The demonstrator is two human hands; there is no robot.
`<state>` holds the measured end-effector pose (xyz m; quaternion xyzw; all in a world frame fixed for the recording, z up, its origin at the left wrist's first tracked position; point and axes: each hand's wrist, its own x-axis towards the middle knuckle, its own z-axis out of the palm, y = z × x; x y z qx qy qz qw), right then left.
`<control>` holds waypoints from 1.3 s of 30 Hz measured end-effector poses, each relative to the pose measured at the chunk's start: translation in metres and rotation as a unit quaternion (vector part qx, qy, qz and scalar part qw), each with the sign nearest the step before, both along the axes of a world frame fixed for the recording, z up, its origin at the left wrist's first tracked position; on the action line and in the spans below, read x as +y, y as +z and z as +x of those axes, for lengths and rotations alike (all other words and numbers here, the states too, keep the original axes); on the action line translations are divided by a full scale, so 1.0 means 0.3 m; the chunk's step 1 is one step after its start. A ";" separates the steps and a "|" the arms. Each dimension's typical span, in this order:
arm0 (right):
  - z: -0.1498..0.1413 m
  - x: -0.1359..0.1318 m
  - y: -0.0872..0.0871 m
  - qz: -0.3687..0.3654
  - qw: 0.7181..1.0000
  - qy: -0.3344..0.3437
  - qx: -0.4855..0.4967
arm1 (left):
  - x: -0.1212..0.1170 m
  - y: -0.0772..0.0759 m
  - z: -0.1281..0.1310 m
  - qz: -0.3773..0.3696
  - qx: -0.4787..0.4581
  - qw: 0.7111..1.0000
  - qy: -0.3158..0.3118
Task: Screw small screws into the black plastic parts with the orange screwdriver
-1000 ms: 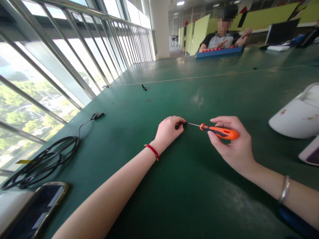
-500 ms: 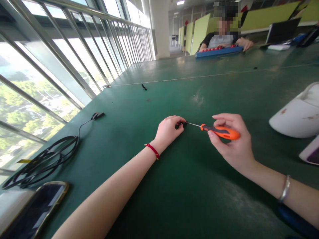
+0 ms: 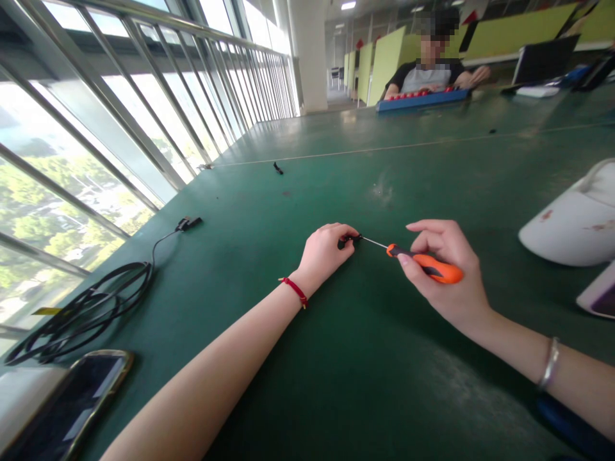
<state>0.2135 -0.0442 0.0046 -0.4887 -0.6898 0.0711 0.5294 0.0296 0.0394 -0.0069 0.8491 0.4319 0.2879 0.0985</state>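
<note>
1. Right hand (image 3: 444, 272) now tilts the orange-handled screwdriver (image 3: 425, 266) further down at its butt end than half a second ago; the index finger has lifted off the handle and stretches forward above it, while the thumb and the curled fingers keep the handle pinched.
2. Left hand (image 3: 327, 253) has not shifted since the earlier frames: it rests on the green counter (image 3: 365, 371), fingers curled nearly closed, with the fingertips pinching a small black part (image 3: 346, 241) against the surface.
3. The screwdriver's thin metal shaft runs leftward from the handle, and its tip meets the small black part right at the left fingertips, just as before.
4. A red string bracelet (image 3: 295, 291) circles the left wrist, and a silver bangle (image 3: 548, 365) sits on the right forearm.
5. Well to the left, a coil of black cable (image 3: 81, 314) lies near the window side of the counter, its connector end (image 3: 188, 223) pointing inward.
6. A dark phone (image 3: 72, 410) lies at the near left corner.
7. A white curved object (image 3: 571, 224) rests on the right side of the counter.
8. Far across the counter, another person (image 3: 430, 73) sits with both hands at a blue tray (image 3: 423, 100).
</note>
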 end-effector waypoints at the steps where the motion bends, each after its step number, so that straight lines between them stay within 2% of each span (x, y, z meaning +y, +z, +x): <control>1: 0.000 -0.001 0.000 -0.012 1.000 -0.006 -0.008 | 0.000 0.001 0.000 -0.002 0.001 1.000 0.001; 5: -0.004 -0.004 0.000 0.003 0.999 -0.028 -0.021 | -0.001 0.002 -0.001 -0.003 -0.001 1.000 0.002; 9: -0.003 0.001 -0.001 0.043 0.999 -0.007 0.013 | 0.000 -0.001 -0.002 0.004 -0.004 1.000 0.000; 14: 0.001 0.000 -0.003 -0.012 1.000 -0.005 -0.015 | 0.000 -0.001 0.000 0.002 0.002 1.000 0.002; 17: 0.000 -0.003 -0.004 0.002 1.000 -0.022 -0.020 | -0.001 0.000 0.000 0.000 0.002 1.000 0.004; 21: 0.001 0.002 -0.006 0.036 0.999 -0.008 0.016 | 0.001 -0.001 0.000 0.003 0.000 1.000 0.001; 27: 0.000 -0.004 0.002 -0.002 0.999 -0.022 -0.026 | 0.000 -0.002 -0.001 0.003 -0.005 1.000 -0.003; 34: -0.004 -0.001 -0.001 0.033 0.999 0.000 0.009 | 0.000 -0.001 -0.001 0.001 0.000 1.000 -0.001; 39: 0.001 0.000 -0.002 -0.014 1.000 0.003 -0.024 | 0.000 -0.001 -0.002 0.005 -0.007 1.000 -0.006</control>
